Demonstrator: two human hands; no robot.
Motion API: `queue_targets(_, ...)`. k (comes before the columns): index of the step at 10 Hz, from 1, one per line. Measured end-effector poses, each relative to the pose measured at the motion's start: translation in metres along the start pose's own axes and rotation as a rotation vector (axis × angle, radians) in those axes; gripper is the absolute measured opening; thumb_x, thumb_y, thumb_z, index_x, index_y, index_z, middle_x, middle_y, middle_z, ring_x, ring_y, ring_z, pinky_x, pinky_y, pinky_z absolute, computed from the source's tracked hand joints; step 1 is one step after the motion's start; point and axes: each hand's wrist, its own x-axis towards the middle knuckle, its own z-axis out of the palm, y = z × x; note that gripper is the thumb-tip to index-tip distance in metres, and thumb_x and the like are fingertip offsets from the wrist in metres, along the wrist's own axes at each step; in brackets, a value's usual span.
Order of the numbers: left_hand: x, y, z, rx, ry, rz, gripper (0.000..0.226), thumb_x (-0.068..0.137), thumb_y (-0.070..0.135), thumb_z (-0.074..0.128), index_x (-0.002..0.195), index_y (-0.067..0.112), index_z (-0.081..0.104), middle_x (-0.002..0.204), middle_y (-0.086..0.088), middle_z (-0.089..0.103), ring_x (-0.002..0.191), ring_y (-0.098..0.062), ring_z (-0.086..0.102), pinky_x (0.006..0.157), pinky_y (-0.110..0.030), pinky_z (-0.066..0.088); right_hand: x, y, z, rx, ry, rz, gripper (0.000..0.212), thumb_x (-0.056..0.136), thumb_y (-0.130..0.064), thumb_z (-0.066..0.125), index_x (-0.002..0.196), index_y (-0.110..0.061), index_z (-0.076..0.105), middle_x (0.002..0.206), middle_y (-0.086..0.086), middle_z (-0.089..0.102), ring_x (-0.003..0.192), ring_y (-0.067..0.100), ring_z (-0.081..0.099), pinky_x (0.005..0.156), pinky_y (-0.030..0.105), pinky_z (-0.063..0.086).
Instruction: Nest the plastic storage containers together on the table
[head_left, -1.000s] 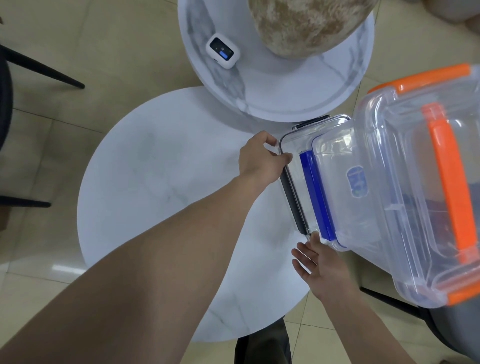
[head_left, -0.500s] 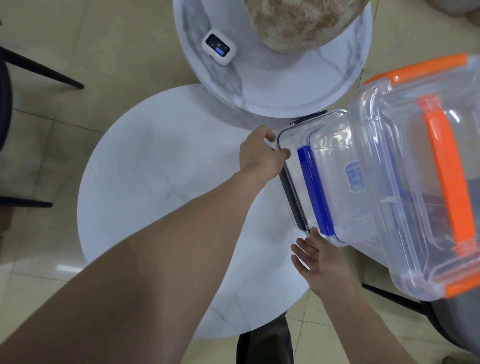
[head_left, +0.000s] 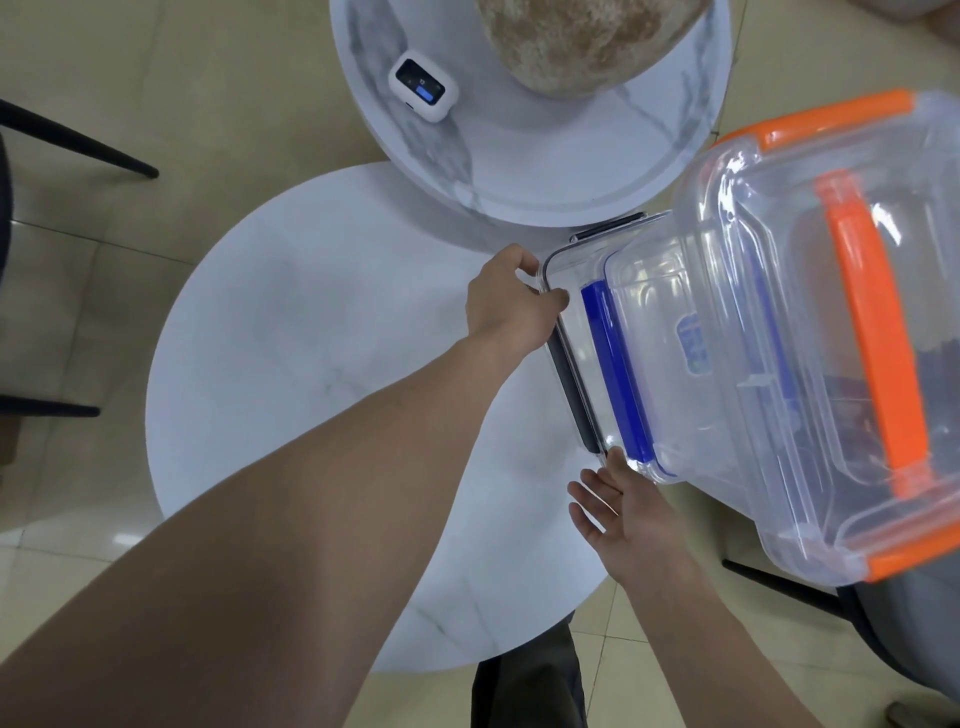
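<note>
On the round white table (head_left: 291, 364), my left hand (head_left: 506, 306) gripped the black-clipped box (head_left: 563, 275) rim; my right hand (head_left: 631, 512), open beside it, touched its near corner. Next I'd slide it out.

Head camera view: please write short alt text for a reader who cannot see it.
A stack of three clear plastic containers overhangs a round white table. The left hand grips the bottom container's far corner; the right hand, open, touches its near corner. A small white device lies on a second table.

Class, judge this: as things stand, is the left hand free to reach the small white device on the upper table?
Probably yes: the left hand only grips the container rim, and nothing lies between it and the white device.
</note>
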Motion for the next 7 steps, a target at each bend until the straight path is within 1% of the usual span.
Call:
queue_targets(1, -0.001, -0.004, 0.001, -0.006, 0.005, -0.003, 0.029, 0.081, 0.023, 0.08, 0.1, 0.024, 0.058, 0.077, 0.002, 0.068, 0.059, -0.014, 0.062, 0.057, -0.025, 0.048, 0.001, 0.001, 0.0, -0.024, 0.002, -0.019, 0.039, 0.091, -0.036, 0.066, 0.118, -0.008, 0.061, 0.109, 0.011, 0.07, 0.093, 0.026, 0.071, 0.075, 0.039, 0.055)
queue_targets(2, 0.001, -0.007, 0.002, -0.01, 0.019, -0.009, 0.029, 0.081, 0.027, 0.08, 0.1, 0.027, 0.058, 0.075, 0.005, 0.068, 0.059, -0.011, 0.063, 0.056, -0.023, 0.047, 0.002, 0.003, 0.0, -0.027, 0.0, -0.037, 0.038, 0.091, -0.037, 0.065, 0.116, -0.009, 0.061, 0.108, 0.01, 0.07, 0.093, 0.026, 0.071, 0.073, 0.038, 0.055)
queue_targets(3, 0.0, -0.012, 0.007, 0.049, 0.027, 0.029, 0.029, 0.086, 0.032, 0.075, 0.108, 0.028, 0.057, 0.073, 0.009, 0.066, 0.059, -0.007, 0.062, 0.054, -0.023, 0.045, 0.003, 0.008, 0.001, -0.013, 0.008, -0.054, 0.039, 0.091, -0.039, 0.064, 0.114, -0.008, 0.061, 0.105, 0.01, 0.071, 0.093, 0.027, 0.071, 0.073, 0.038, 0.056)
queue_targets(4, -0.004, -0.014, 0.016, 0.103, 0.05, 0.067, 0.038, 0.092, 0.035, 0.067, 0.125, 0.023, 0.053, 0.076, 0.011, 0.061, 0.065, -0.003, 0.059, 0.055, -0.023, 0.044, 0.002, 0.012, 0.005, 0.017, 0.0, -0.055, 0.039, 0.092, -0.039, 0.063, 0.114, -0.007, 0.06, 0.104, 0.01, 0.071, 0.094, 0.027, 0.071, 0.076, 0.039, 0.056)
queue_targets(5, -0.005, -0.02, 0.022, 0.112, 0.046, 0.057, 0.048, 0.095, 0.037, 0.062, 0.136, 0.016, 0.047, 0.079, 0.012, 0.056, 0.068, -0.002, 0.055, 0.055, -0.021, 0.04, 0.004, 0.014, 0.007, 0.052, -0.033, -0.057, 0.036, 0.093, -0.041, 0.06, 0.109, -0.008, 0.06, 0.105, 0.011, 0.072, 0.093, 0.026, 0.071, 0.078, 0.038, 0.055)
queue_targets(6, -0.015, -0.02, 0.018, 0.105, 0.057, 0.052, 0.054, 0.095, 0.04, 0.062, 0.139, 0.014, 0.045, 0.09, 0.009, 0.06, 0.073, -0.005, 0.058, 0.057, -0.021, 0.041, 0.003, 0.017, 0.007, 0.103, -0.061, -0.051, 0.034, 0.094, -0.043, 0.057, 0.107, -0.011, 0.058, 0.104, 0.011, 0.072, 0.091, 0.026, 0.072, 0.075, 0.037, 0.056)
queue_targets(7, -0.026, -0.029, 0.01, 0.105, 0.073, 0.045, 0.055, 0.096, 0.044, 0.06, 0.139, 0.013, 0.045, 0.107, 0.001, 0.06, 0.081, -0.011, 0.058, 0.06, -0.02, 0.041, -0.001, 0.024, 0.01, 0.172, -0.08, -0.035, 0.036, 0.095, -0.043, 0.056, 0.111, -0.011, 0.057, 0.105, 0.012, 0.072, 0.091, 0.027, 0.072, 0.074, 0.036, 0.056)
